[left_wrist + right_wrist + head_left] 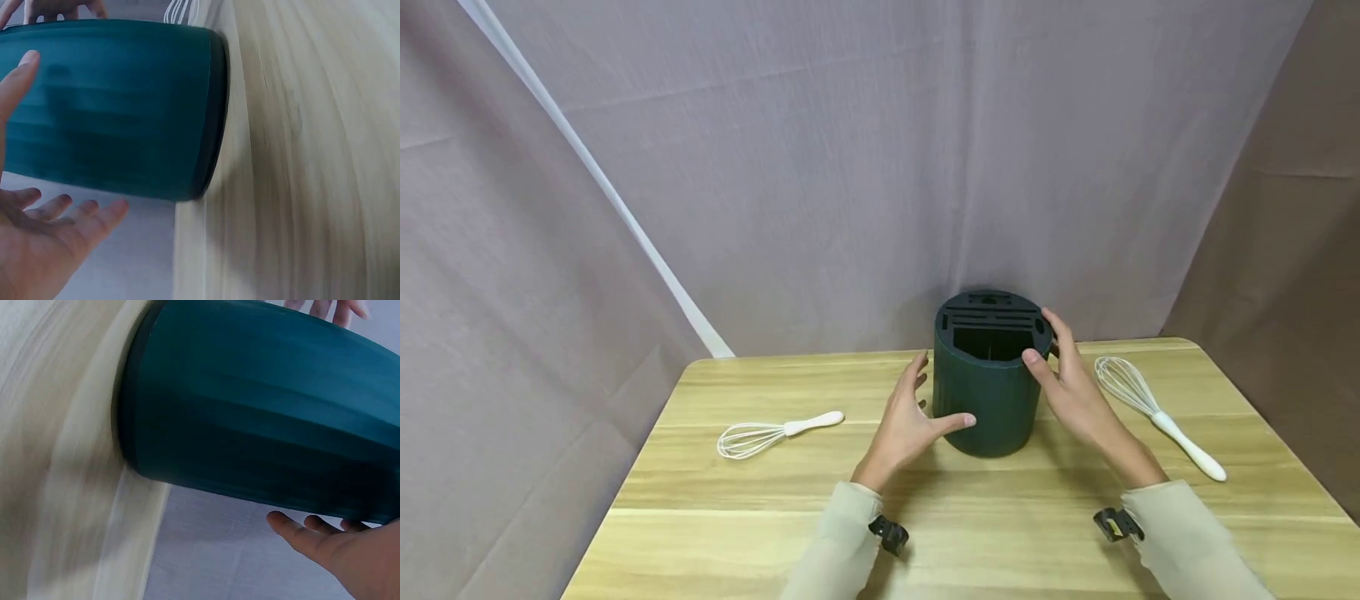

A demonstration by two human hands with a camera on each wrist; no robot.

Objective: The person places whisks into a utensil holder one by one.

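Flanking a dark green holder (988,392) from both sides, the 2 hands sit with fingers mostly straight and spread. The left hand (904,429) is open beside the holder's left wall, its thumb reaching across to the lower front of the wall while the fingers point up along the side; the left wrist view shows that palm (37,244) spread wide with a gap between it and the ribbed green wall (119,106), so only the thumb seems near contact, and I cannot tell whether it actually presses. The right hand (1075,387) is also open, its thumb tip resting at the holder's top front rim and its fingers lying along the upper right edge; from the right wrist view the fingers (312,528) stay straight under the curved wall (262,406), just beside it rather than wrapped round it. The holder stands upright on a light wooden table (970,533), toward the far middle of the top, with narrow slots and 1 larger opening showing in its upper face. Left of the left hand, well apart from the holder, a white whisk (775,433) lies flat with its handle pointing right. A 2nd whisk (1157,412) lies near the right hand, wire head toward the back. Pale sleeves (1187,542) cover both forearms, each wearing a small black wrist clip. Grey cloth (850,167) hangs behind the table.
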